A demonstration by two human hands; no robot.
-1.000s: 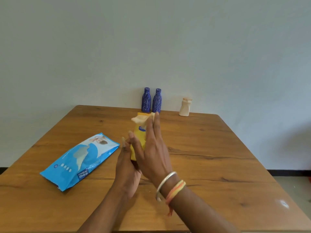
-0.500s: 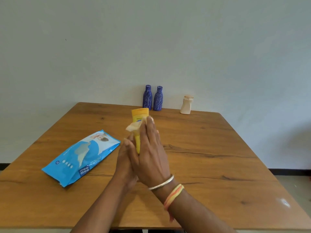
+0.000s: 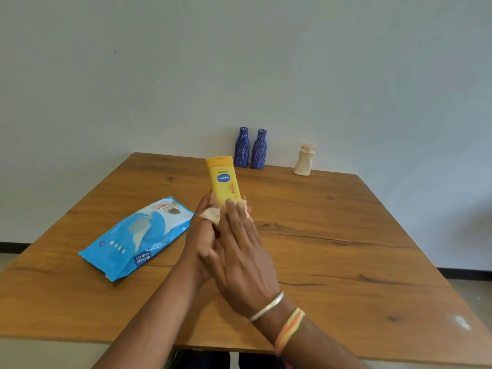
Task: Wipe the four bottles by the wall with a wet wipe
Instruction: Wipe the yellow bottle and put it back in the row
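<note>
A yellow lotion bottle (image 3: 223, 179) stands upright over the middle of the table, its lower part gripped from the left by my left hand (image 3: 200, 235). My right hand (image 3: 243, 255) presses a crumpled wet wipe (image 3: 211, 214) flat against the bottle's lower front. The bottle's cap and blue label show above my fingers. Two dark blue bottles (image 3: 241, 147) (image 3: 258, 149) stand side by side at the wall. A small cream bottle (image 3: 304, 160) stands to their right.
A blue pack of wet wipes (image 3: 135, 237) lies on the wooden table (image 3: 346, 249) to the left of my hands. The white wall rises right behind the table's far edge. The table's right edge drops to the floor.
My right hand has slid the wipe down the yellow bottle from its cap to its lower part, uncovering the cap and label. My left hand keeps its hold.
</note>
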